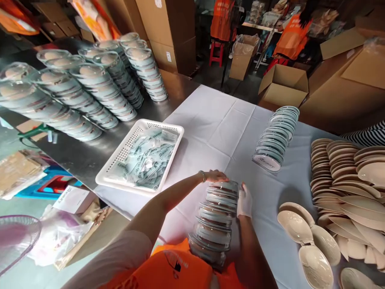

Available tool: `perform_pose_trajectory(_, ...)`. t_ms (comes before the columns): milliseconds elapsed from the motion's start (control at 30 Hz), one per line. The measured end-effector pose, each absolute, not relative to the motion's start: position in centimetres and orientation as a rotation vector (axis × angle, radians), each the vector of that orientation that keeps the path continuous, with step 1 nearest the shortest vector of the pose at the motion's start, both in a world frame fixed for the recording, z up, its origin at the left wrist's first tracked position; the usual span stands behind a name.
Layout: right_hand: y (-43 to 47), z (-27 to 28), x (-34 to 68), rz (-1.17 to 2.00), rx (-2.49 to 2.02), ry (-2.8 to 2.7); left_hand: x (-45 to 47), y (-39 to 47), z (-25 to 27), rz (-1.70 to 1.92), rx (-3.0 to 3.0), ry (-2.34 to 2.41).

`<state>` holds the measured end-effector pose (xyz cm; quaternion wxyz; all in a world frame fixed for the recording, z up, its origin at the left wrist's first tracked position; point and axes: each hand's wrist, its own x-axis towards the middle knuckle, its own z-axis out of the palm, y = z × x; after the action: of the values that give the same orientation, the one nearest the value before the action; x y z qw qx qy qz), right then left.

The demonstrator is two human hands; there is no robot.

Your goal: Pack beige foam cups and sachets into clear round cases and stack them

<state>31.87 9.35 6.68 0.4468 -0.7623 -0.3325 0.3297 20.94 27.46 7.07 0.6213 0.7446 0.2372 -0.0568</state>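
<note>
We hold a stack of clear round cases (217, 218) against our chest, above the near edge of the white cloth (210, 124); our left hand (215, 176) lies flat on its top lid with the fingers pressed together, and our right hand (244, 200), in a white glove, presses the stack's right side with fingers together and straight; neither hand wraps round it. The orange vest (177, 267) under the stack carries a dark printed mark, too blurred for us to read.

A second stack of cases (277, 136) lies tipped over on the cloth, well apart from our hands; its end label shows a script word that seems to read "Beauty", though we cannot be sure. The white basket (135, 132) to the left holds pale sachets (148, 158) with printing too small to read; a white box (72, 198) below the table's edge bears lettering we cannot make out.

Beige cups (345, 184) are piled at the right, with a few lying singly near us. Rows of filled cases (87, 86) lean across the steel table (75, 154) behind the basket. Cardboard cartons (171, 32) stand around the room; a red stool (216, 52) and people in orange vests (293, 36) are at the back.
</note>
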Motion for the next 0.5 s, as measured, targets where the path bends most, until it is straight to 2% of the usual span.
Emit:
perform_pose_trajectory(100,4.4,5.4,33.6,1.217,-1.758,-0.369,21.2,27.3,7.7,-0.305,1.816,0.453)
perform_pose_trajectory(167,2.5,5.0,33.3,1.308,-1.716,-0.372,21.2,27.4,8.2,-0.36,1.853,0.396)
perform_pose_trajectory(333,2.9,5.8,31.6,1.004,-1.908,-1.009,20.6,27.1,8.9,-0.26,1.895,0.443)
perform_pose_trajectory(500,7.0,7.9,31.2,0.693,-1.822,-1.569,20.8,26.8,7.8,-0.256,1.95,0.405)
